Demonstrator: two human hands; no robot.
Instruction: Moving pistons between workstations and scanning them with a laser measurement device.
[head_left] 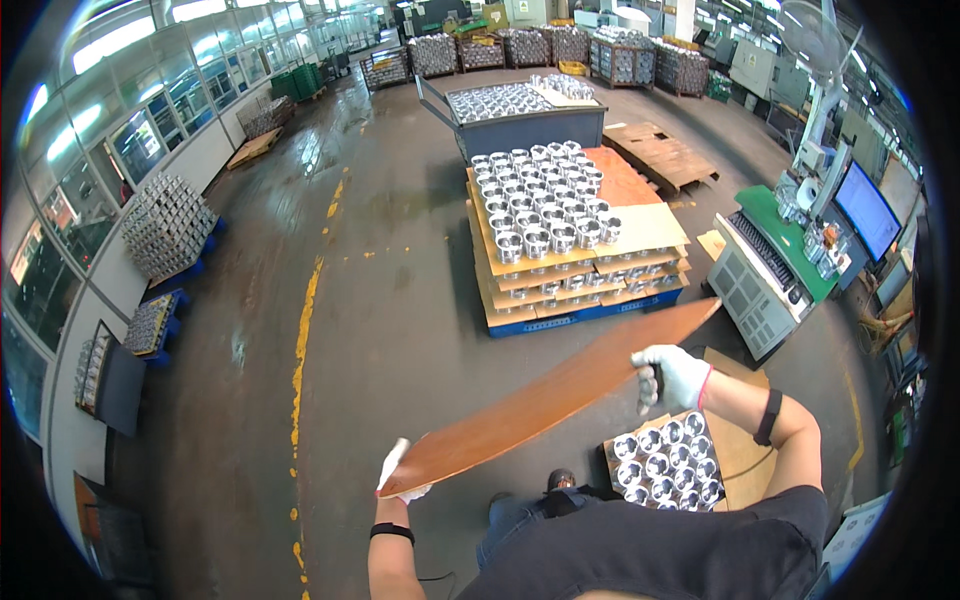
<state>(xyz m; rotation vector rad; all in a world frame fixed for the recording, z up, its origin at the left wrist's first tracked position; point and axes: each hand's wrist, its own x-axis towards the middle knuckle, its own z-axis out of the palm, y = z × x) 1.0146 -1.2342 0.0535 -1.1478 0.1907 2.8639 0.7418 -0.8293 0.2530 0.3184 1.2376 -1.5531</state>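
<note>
A thin brown board (540, 405) is held up in front of me, tilted, with its right end farther away and higher. My left hand (395, 458), in a white glove, grips its near left end, the thumb over the edge. My gloved right hand (682, 374) is closed on the board's edge toward the right end; its fingertips are partly hidden. Beyond the board stands a layered stack of shiny metal cups or pistons (537, 240), separated by tan sheets (640, 226), on a blue pallet (560, 322). Below my right arm lies another group of metal parts (660, 465).
Behind the stack is a grey bin (530, 135) of similar parts. To the right, a desk with a green top (790, 235) carries a monitor (868, 210) and keyboard (764, 250). A wooden pallet (660, 155) lies behind. A yellow line (305, 350) runs along the floor at left.
</note>
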